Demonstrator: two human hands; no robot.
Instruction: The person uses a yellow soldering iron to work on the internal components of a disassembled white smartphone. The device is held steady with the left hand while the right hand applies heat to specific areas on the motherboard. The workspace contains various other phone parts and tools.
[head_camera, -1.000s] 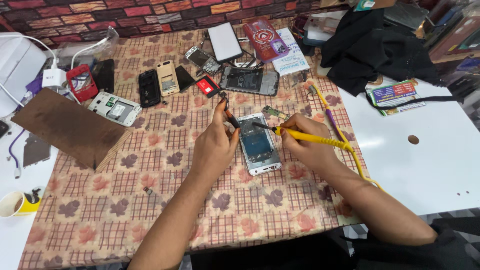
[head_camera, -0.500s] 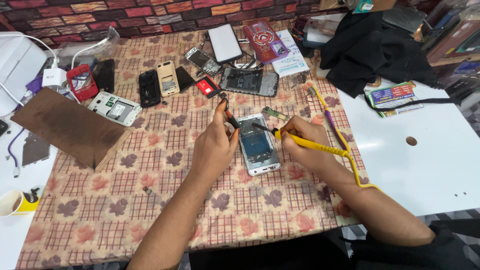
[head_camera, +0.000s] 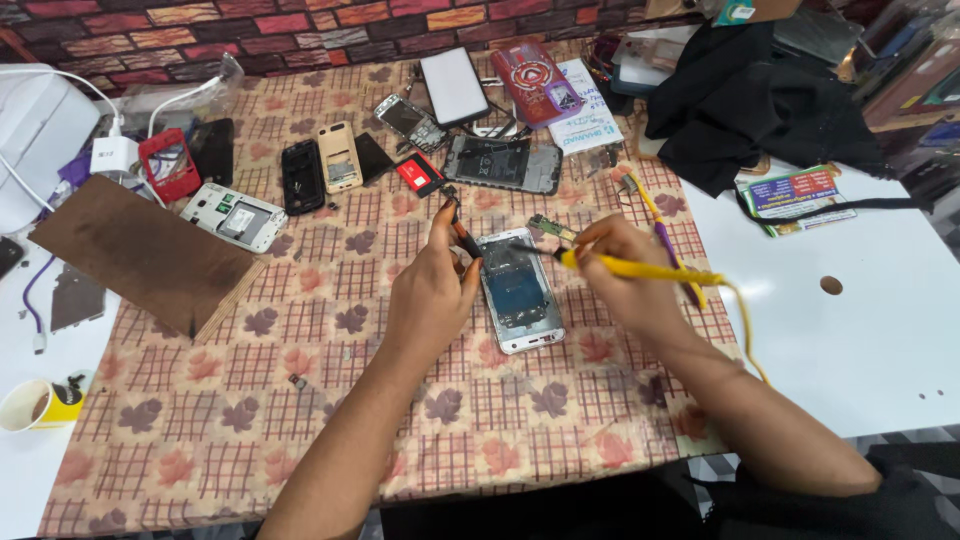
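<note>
An opened silver phone (head_camera: 518, 291) lies face up on the patterned tablecloth (head_camera: 300, 400), its insides showing. My left hand (head_camera: 432, 290) rests at the phone's left edge and grips a thin dark tool (head_camera: 455, 222) pointing at the phone's top. My right hand (head_camera: 620, 275) sits right of the phone and grips a yellow soldering iron (head_camera: 640, 268), its tip over the phone's upper part. A yellow cord (head_camera: 745, 330) trails from the iron to the right. A small green circuit board (head_camera: 552, 228) lies just above the phone.
Several dismantled phones and covers (head_camera: 340, 155) lie at the back of the cloth, with a dark phone frame (head_camera: 502, 165). A brown board (head_camera: 140, 255) sits at left, a paper cup (head_camera: 40, 403) at the front left. Black cloth (head_camera: 760, 100) is piled at the back right beside a white table (head_camera: 860, 320).
My right hand has tilted the soldering iron flatter, bringing its tip over the phone's top. My left hand stays in place with its tool.
</note>
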